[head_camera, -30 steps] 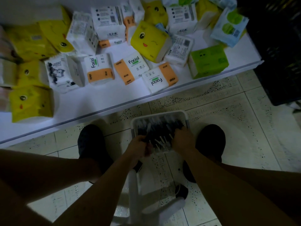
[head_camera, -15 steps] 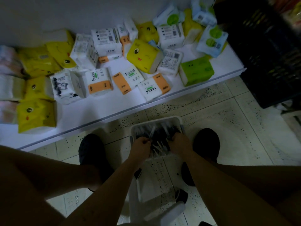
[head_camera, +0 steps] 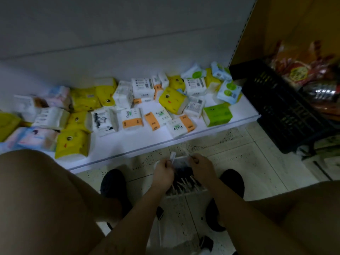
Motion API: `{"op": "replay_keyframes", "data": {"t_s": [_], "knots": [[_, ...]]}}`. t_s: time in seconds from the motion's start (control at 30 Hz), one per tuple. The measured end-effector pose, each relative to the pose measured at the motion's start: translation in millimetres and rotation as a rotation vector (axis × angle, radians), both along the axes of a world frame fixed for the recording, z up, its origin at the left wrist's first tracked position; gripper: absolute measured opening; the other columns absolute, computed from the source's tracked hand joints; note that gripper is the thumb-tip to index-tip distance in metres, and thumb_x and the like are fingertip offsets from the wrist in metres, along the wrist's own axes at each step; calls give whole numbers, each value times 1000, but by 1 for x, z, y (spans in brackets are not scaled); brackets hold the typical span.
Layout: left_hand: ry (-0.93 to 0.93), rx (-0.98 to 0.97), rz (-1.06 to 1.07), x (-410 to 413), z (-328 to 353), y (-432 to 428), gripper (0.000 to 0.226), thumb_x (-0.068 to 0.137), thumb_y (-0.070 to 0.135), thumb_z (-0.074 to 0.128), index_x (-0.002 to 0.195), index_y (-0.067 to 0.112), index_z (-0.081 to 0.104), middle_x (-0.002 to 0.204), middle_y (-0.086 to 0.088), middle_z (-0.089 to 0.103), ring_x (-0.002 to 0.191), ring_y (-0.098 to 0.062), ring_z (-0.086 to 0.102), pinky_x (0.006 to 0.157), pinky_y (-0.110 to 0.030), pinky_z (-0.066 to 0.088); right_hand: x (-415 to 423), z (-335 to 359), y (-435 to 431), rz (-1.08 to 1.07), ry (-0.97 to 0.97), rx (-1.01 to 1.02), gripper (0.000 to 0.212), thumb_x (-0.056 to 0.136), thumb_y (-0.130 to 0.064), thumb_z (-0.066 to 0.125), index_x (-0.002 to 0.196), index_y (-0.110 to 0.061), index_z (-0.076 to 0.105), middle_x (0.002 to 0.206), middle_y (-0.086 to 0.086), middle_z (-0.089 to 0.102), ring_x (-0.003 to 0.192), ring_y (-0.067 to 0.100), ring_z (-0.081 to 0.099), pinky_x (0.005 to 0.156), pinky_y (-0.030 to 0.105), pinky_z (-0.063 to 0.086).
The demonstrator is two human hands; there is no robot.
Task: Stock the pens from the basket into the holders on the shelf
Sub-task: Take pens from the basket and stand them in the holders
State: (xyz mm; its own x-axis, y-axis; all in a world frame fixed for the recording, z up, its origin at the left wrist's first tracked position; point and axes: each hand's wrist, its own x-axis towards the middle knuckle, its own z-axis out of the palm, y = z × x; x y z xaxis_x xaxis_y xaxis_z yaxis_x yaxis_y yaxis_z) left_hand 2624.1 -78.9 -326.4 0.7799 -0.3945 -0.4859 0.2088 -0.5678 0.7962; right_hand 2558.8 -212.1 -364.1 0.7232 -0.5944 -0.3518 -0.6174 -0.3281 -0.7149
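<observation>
Both left hand point(head_camera: 163, 174) and right hand point(head_camera: 202, 169) pinch pens point(head_camera: 173, 156) over the basket point(head_camera: 181, 195), probably gathering a bundle for the holders.

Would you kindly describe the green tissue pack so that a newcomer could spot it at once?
Find the low white shelf strewn with tissue packs. Follow its front edge to the right end, beside the black crate. The green tissue pack lies there, the only solid lime-green block; its neighbours are mostly white, yellow or orange-banded.
</observation>
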Motion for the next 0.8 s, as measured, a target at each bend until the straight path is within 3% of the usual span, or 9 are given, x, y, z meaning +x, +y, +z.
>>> {"op": "replay_keyframes", "data": {"t_s": [0.13, 0.23, 0.3, 0.37, 0.43, 0.53, 0.63, 0.73, 0.8], "knots": [[-97, -154, 34, 8, 37, 2, 33, 99, 35, 48, 85, 8, 62, 73, -4, 61, 66, -16, 57, 59, -22, 42, 15, 48, 11, -17, -181, -31, 19, 96, -32, 56, 91, -19, 69, 77, -9, 62, 73, 11, 58, 60, 15, 38], [-209, -231, 20, 20, 66, 8, 26, 100, 32, 48, 83, 15, 56, 65, 0, 59, 57, -10, 53, 47, -12, 34, 29, 90, 18, -108, -344, 46, 22, 95, -32, 60, 99, -14, 72, 69, -7, 61, 68, 16, 62, 63, 29, 51], [-317, -240, -6, 32, 91, 11, 21, 101, 36, 43, 95, 20, 55, 65, 2, 60, 56, -8, 54, 47, -13, 34, 36, 123, 22, -137, -441, 76, 23, 95, -30, 60, 97, -11, 73, 65, -1, 62, 61, 15, 61, 62, 38, 52], [-417, -293, -23, 46, 121, 12, 21, 102, 36, 40, 108, 21, 53, 68, 3, 62, 56, -6, 54, 49, -14, 35, 44, 155, 29, -92, -528, 9, 26, 96, -27, 58, 94, -6, 73, 73, 9, 66, 70, 22, 63, 66, 40, 49], [-493, -384, -45, 57, 154, 11, 18, 103, 31, 39, 105, 20, 53, 73, 4, 64, 54, -3, 53, 53, -18, 39, 52, 187, 37, -71, -609, -26, 25, 97, -30, 55, 93, -13, 74, 77, 9, 67, 76, 21, 63, 67, 35, 48], [-563, -488, -47, 67, 206, 9, 16, 102, 25, 43, 91, 24, 56, 80, 5, 62, 61, -5, 57, 60, -30, 49, 65, 237, 45, -64, -737, -65, 22, 97, -34, 54, 92, -26, 74, 66, -4, 62, 57, 8, 55, 53, 23, 41], [-613, -557, -33, 73, 251, 13, 15, 100, 22, 48, 93, 22, 61, 81, 0, 64, 70, -10, 61, 68, -37, 55, 74, 286, 53, -62, -909, 68, 26, 96, -25, 57, 85, -43, 71, 58, -8, 60, 49, 7, 54, 49, 27, 49], [-683, -564, -60, 83, 287, 24, 17, 99, 21, 50, 97, 18, 67, 86, 2, 69, 81, -11, 65, 77, -36, 55, 80, 321, 58, -30, -1005, 76, 21, 95, -21, 59, 87, -38, 69, 67, -8, 67, 63, 10, 65, 62, 31, 57], [-742, -582, -82, 90, 309, 33, 17, 98, 22, 52, 100, 18, 69, 89, 5, 70, 85, -10, 66, 78, -36, 56, 82, 339, 58, 13, -1012, -9, 14, 94, -26, 61, 92, -36, 71, 79, -15, 71, 78, 2, 67, 70, 19, 53]]}}
